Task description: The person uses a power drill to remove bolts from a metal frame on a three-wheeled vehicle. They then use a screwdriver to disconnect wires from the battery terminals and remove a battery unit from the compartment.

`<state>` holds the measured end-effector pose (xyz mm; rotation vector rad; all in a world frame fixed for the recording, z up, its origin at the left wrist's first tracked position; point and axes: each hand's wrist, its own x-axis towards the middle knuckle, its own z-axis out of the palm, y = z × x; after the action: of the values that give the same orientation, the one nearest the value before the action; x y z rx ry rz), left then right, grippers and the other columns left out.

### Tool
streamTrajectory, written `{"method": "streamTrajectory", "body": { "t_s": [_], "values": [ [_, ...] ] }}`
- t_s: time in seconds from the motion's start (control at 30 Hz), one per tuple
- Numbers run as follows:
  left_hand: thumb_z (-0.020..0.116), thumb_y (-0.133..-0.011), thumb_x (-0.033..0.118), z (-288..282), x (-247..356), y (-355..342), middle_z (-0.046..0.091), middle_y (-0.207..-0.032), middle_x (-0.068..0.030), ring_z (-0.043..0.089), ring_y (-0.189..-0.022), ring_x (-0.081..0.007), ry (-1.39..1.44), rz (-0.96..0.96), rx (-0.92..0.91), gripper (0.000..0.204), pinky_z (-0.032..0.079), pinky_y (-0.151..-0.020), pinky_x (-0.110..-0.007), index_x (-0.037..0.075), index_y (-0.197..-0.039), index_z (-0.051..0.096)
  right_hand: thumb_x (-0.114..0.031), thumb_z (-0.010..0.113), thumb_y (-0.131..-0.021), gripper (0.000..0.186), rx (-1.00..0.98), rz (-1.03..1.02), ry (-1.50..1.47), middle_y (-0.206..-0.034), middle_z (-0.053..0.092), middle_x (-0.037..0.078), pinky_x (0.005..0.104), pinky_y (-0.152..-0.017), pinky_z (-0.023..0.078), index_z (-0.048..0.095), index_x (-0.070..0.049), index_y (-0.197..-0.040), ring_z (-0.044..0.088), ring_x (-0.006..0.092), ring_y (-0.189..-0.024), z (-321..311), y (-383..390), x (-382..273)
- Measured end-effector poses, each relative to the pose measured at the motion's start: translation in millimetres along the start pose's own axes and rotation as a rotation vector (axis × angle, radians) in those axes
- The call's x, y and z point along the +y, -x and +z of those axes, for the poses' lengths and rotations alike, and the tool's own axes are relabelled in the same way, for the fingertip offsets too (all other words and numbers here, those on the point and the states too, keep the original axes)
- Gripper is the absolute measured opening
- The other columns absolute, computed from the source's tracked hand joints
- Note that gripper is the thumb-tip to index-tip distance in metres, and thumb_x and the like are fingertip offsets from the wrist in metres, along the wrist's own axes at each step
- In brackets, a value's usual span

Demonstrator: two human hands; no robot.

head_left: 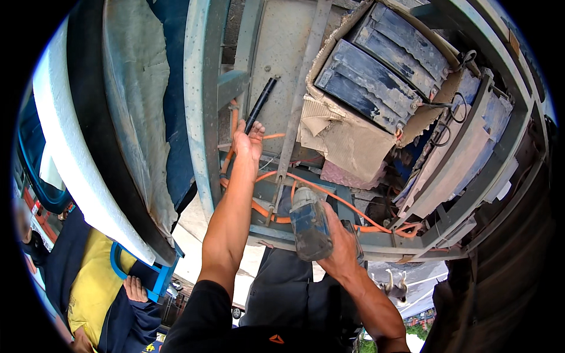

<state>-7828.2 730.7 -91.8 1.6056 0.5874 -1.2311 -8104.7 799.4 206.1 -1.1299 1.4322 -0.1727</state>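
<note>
My left hand (250, 139) reaches up into the grey metal frame, its fingers partly curled around the lower end of a slim black rod (261, 105). The rod's far end points up and right against a pale metal panel (286, 44). Closer to my body, my right hand (339, 241) is closed around a dusty cordless power tool (310, 223), its dark battery block facing me. The tool's working end is hidden. An orange cable (321, 187) runs along the frame between my hands.
A torn cardboard box (335, 126) with two scuffed black batteries (369, 85) stands at the upper right, wires beside it. Metal frame bars (202, 100) surround the work area. On the lower left, another person in a yellow shirt (94, 279) holds a blue frame (159, 284).
</note>
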Motion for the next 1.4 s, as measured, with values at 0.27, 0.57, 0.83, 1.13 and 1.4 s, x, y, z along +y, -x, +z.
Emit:
{"method": "streamTrajectory", "body": {
  "t_s": [0.27,0.57,0.83,1.13,1.4],
  "values": [
    [0.059,-0.112,0.028,-13.8,14.6,8.8,0.072,-0.097,-0.0159,0.073,-0.081,-0.0258,-0.013,0.030,-0.122,0.030,0.062,-0.069,-0.039,0.003,-0.128,0.057,-0.017,0.092,-0.078,0.101,-0.039,-0.023,0.012,-0.144,0.063,0.026,0.0468,-0.103,0.057,0.036,0.000,-0.160,0.066,0.0435,-0.128,-2.7,-1.1,-1.3],
    [0.071,-0.098,-0.002,14.8,25.5,50.0,0.071,-0.109,-0.0191,0.075,-0.101,-0.0304,-0.543,0.217,-0.295,0.022,0.065,-0.085,-0.039,0.000,-0.115,0.056,-0.014,0.092,-0.079,0.098,0.052,-0.017,-0.049,-0.142,0.065,0.025,0.0430,-0.103,0.057,0.039,-0.002,-0.161,0.067,0.0410,-0.129,-4.8,4.0,-4.1],
    [0.073,-0.088,0.007,5.4,1.2,-0.7,0.066,-0.095,-0.0220,0.067,-0.090,-0.0383,-1.520,0.788,-0.137,0.027,0.053,-0.086,-0.049,0.001,-0.109,0.057,-0.007,0.088,-0.081,0.094,0.086,0.092,-0.299,-0.133,0.071,0.020,0.0361,-0.101,0.056,0.039,-0.001,-0.161,0.073,0.0308,-0.118,4.7,10.8,5.8],
    [0.062,-0.094,0.018,33.6,19.7,82.0,0.069,-0.115,-0.0359,0.068,-0.111,-0.0516,-1.211,0.502,-0.120,0.047,0.053,-0.096,-0.054,-0.004,-0.135,0.054,0.003,0.072,-0.096,0.033,0.186,0.188,-0.276,-0.107,0.074,0.009,0.0292,-0.069,0.053,0.067,0.001,-0.129,0.065,0.0133,-0.078,8.6,39.2,10.9],
    [0.064,-0.101,0.020,-63.9,64.2,281.8,0.058,-0.086,-0.0095,0.054,-0.077,-0.0177,-0.720,0.628,-0.394,0.031,0.048,-0.071,-0.041,-0.001,-0.120,0.053,0.000,0.069,-0.095,0.040,0.225,0.013,-0.279,-0.121,0.070,0.011,0.0347,-0.081,0.055,0.062,0.001,-0.135,0.066,0.0177,-0.094,-8.2,41.3,-71.8]
  ]
}}
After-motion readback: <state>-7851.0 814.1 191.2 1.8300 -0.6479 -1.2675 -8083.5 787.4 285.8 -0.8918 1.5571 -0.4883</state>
